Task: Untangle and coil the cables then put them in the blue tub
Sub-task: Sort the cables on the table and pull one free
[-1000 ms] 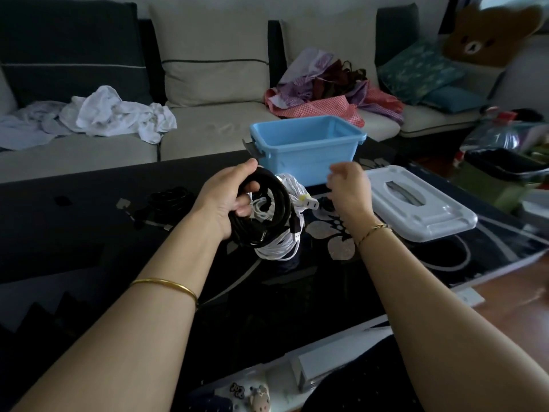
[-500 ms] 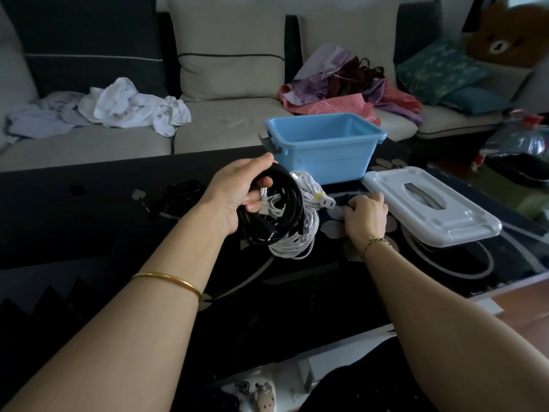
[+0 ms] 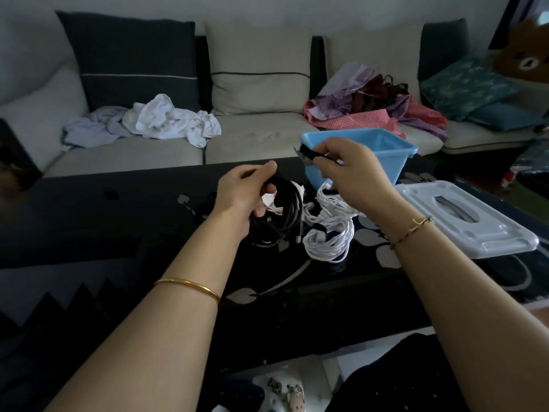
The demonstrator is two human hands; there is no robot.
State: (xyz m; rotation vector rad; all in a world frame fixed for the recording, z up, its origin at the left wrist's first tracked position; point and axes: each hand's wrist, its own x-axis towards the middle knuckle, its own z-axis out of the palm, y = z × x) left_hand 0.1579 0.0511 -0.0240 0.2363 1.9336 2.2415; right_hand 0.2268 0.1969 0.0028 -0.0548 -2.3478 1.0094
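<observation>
Cables first: 2 bundles sit between the hands over the dark glass table [image 3: 118, 227], a black cable coil [image 3: 283, 221] and a white cable bundle [image 3: 329, 242] touching it on its right. The left hand [image 3: 240, 194] has its fingers curled through the black coil, gripping the loops together. I cannot tell whether the white bundle hangs from that grip or rests on the glass. The right hand [image 3: 356, 179] is raised in front of the blue tub [image 3: 401, 150], thumb and fingers pinching a short black strap [image 3: 309, 153], possibly a tie. Both bundles look light and floppy. The black cable seems thicker and springier, so its loops may fan out if the grip slackens. The thin white strands look likely to snag. Best hold, I judge, is across all the loops at 1 side, where a tie would go. The tub stands open just behind; what shows of its inside holds nothing. Its white lid [image 3: 475, 230] lies on the table to the right.
</observation>
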